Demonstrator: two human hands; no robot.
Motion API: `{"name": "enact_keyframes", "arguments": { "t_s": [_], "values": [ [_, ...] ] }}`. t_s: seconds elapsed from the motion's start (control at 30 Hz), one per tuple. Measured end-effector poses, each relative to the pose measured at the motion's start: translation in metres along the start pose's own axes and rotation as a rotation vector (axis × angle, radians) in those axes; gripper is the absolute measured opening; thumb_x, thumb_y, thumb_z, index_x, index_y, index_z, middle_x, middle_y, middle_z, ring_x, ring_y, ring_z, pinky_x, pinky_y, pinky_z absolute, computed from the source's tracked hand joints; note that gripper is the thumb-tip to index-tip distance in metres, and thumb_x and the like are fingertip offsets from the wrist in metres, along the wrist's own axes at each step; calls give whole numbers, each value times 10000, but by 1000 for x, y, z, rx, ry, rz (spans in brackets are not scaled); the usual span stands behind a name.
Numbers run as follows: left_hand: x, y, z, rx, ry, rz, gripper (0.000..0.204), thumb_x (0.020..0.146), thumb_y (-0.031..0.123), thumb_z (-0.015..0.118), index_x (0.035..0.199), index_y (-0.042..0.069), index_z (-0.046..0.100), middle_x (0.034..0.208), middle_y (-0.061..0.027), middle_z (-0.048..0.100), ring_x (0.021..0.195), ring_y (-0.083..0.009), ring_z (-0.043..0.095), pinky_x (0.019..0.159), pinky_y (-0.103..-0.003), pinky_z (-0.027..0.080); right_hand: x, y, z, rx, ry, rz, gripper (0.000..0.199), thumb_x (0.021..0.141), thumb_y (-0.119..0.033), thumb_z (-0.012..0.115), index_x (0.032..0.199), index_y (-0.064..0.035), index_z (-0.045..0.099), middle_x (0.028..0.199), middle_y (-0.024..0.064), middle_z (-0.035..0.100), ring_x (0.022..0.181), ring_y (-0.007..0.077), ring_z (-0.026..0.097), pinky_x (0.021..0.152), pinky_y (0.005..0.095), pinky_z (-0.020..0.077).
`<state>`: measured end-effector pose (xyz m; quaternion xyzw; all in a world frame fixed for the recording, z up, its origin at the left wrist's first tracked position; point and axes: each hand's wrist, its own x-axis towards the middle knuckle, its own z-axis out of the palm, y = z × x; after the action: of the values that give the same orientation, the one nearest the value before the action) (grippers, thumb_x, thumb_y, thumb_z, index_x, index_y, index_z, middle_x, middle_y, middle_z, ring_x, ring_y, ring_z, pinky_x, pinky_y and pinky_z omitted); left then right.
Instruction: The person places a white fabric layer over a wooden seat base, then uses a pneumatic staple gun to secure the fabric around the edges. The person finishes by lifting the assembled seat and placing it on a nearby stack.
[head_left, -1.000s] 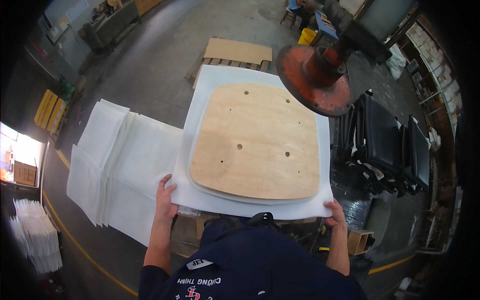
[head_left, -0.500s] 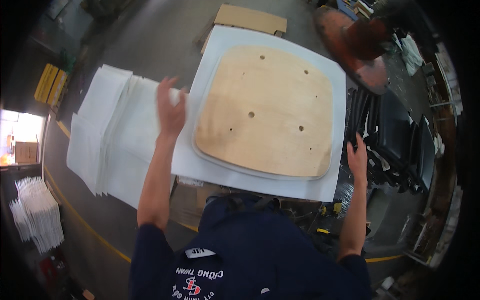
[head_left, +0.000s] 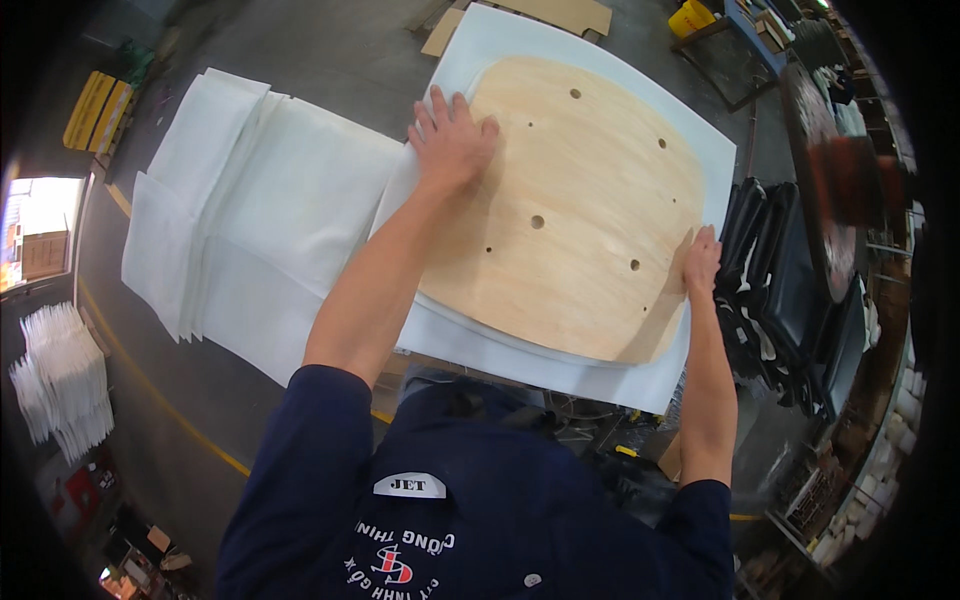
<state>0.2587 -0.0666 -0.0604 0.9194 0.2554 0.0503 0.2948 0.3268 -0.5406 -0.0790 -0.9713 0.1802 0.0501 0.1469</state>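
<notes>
A pale plywood panel (head_left: pixel 585 200) with rounded corners and several drilled holes lies flat on a white sheet (head_left: pixel 520 360). Under the panel's lower edge a layer of the same rounded outline peeps out. My left hand (head_left: pixel 452 145) is on the panel's left edge, fingers spread over the white sheet and thumb on the wood. At the right edge my right hand (head_left: pixel 703 265) holds the panel's side, its fingers close together. The undersides of both hands are hidden.
Stacked white sheets (head_left: pixel 290 170) lie to the left, beside the work surface. Black padded pieces (head_left: pixel 780 270) are piled on the right, near a reddish round fixture (head_left: pixel 825 180). A white bundle (head_left: pixel 65 375) stands far left; cardboard (head_left: pixel 560 12) lies beyond the sheet.
Both hands came from the air beside the panel onto its left and right edges. My view has shifted, so the panel appears farther right. The reddish fixture appears farther right too.
</notes>
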Motion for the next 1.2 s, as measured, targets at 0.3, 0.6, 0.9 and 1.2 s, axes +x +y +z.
{"name": "enact_keyframes", "arguments": {
  "t_s": [0.3, 0.6, 0.9, 1.2],
  "values": [
    [-3, 1, -4, 128, 8, -6, 672, 1011, 525, 494, 1583, 187, 399, 1692, -242, 152, 1488, -546, 214, 1194, -647, 191, 19, 8, 18, 239, -36, -270, 636, 1100, -444, 306, 1626, -87, 287, 1570, 332, 351, 1451, 474, 342, 1218, 460, 251],
    [6, 17, -6, 139, -71, -22, 667, 1000, 518, 498, 1590, 228, 384, 1695, -201, 175, 1449, -493, 316, 1171, -617, 269, 5, 20, 33, 166, 178, -243, 570, 1100, -431, 299, 1622, -203, 336, 1519, 307, 406, 1359, 495, 455, 1159, 503, 349],
    [16, 8, -4, 146, -26, 85, 649, 1000, 512, 511, 1576, 227, 415, 1652, -222, 264, 1330, -462, 443, 1104, -602, 369, -28, -26, 0, 136, -9, -85, 571, 1083, -467, 309, 1618, -268, 330, 1555, 278, 358, 1365, 494, 444, 1139, 556, 352],
    [12, 19, -13, 307, -85, -7, 656, 995, 523, 508, 1594, 289, 375, 1685, -178, 208, 1406, -488, 389, 1146, -619, 333, -45, -20, 0, 153, -69, -27, 574, 1066, -503, 318, 1614, -334, 324, 1591, 249, 311, 1371, 492, 434, 1120, 610, 355]
  ]
}}
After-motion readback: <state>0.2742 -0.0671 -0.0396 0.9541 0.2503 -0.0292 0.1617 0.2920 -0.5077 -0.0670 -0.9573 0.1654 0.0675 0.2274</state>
